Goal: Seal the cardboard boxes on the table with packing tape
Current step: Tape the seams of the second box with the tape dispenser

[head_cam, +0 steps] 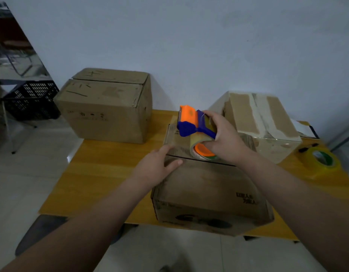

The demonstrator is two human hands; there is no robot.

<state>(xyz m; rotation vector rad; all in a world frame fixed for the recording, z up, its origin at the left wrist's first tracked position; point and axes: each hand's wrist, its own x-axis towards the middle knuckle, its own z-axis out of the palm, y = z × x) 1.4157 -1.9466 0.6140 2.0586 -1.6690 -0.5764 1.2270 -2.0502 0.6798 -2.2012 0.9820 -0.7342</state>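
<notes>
While the right hand [224, 140] grips the tape dispenser [189, 122] atop the centre box [209, 193] and the left hand [156, 167] presses it flat-fingered, sealing appears under way — 2 o'clock box [263, 122] bears tape, 10 o'clock box [105, 107] apparently untaped.

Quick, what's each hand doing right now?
Left hand: open, resting on the front box.
Right hand: gripping the tape dispenser.

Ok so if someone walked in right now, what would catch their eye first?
The bright orange and blue tape dispenser stands out first, gripped by the right hand at the top of the near cardboard box in the centre. The left hand rests on that box's top left edge. A yellow tape roll sits on the table at far right.
</notes>
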